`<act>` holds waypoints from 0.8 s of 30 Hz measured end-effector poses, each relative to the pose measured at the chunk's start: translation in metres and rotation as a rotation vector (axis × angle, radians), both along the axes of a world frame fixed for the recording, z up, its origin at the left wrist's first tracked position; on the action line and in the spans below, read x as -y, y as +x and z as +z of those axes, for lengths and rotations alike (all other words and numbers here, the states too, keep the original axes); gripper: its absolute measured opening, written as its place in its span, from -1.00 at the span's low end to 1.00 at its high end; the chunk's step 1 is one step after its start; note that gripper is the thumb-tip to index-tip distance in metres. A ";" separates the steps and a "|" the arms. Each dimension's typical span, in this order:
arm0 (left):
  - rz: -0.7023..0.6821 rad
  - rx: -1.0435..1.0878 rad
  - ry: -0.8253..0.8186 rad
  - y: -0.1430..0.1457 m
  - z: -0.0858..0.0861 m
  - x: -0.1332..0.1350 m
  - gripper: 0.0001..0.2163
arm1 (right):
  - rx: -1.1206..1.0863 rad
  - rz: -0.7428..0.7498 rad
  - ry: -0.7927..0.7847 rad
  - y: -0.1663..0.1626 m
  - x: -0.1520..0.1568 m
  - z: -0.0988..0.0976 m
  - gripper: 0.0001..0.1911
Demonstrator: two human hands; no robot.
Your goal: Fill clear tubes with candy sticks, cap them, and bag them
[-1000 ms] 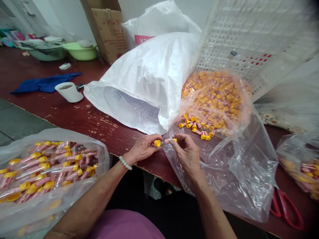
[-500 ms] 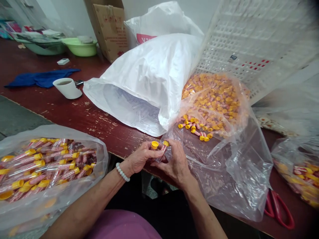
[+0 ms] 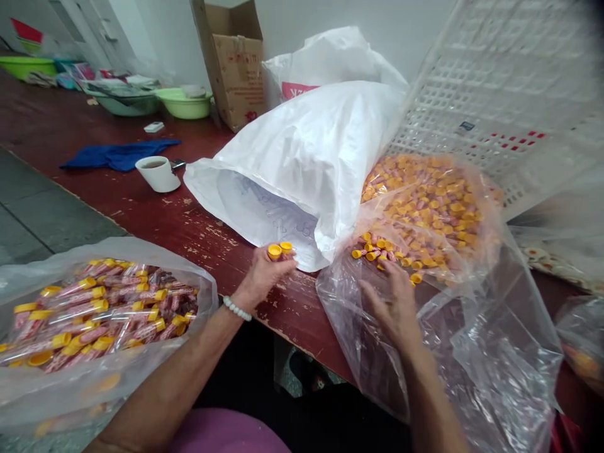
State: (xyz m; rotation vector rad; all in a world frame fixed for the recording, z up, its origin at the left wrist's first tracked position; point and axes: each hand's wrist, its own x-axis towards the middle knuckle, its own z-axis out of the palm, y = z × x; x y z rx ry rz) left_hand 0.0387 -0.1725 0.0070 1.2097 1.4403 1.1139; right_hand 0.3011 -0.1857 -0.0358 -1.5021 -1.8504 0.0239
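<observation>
My left hand is closed around two yellow-capped tubes and holds them upright over the red table edge. My right hand lies inside a clear plastic bag, fingers spread and reaching into a loose heap of small yellow-capped pink tubes; whether it holds one is hidden. On my left, another clear bag holds several longer tubes with yellow caps lying side by side.
A big white sack lies open between the bags. A tilted white plastic crate stands behind the heap. A white cup, blue cloth, green basins and a cardboard box sit farther back on the worn red table.
My hands have parted. The left now holds two capped tubes and rose slightly toward the sack; the right moved forward into the heap in the clear bag. The view shifted left.
</observation>
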 end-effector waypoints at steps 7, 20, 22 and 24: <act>-0.084 -1.269 0.111 -0.045 -0.004 -0.064 -0.67 | 0.266 -0.230 -0.166 0.072 -0.020 -0.035 -0.65; -0.523 -1.439 -0.006 -0.066 0.001 -0.114 -0.67 | 0.331 -0.383 -0.369 0.056 -0.032 -0.015 -0.58; -0.571 -1.432 0.011 -0.069 0.003 -0.118 -0.68 | 0.319 -0.448 -0.381 0.053 -0.035 -0.014 -0.62; -0.577 -1.438 0.040 -0.071 0.002 -0.120 -0.68 | 0.310 -0.497 -0.389 0.051 -0.037 -0.014 -0.67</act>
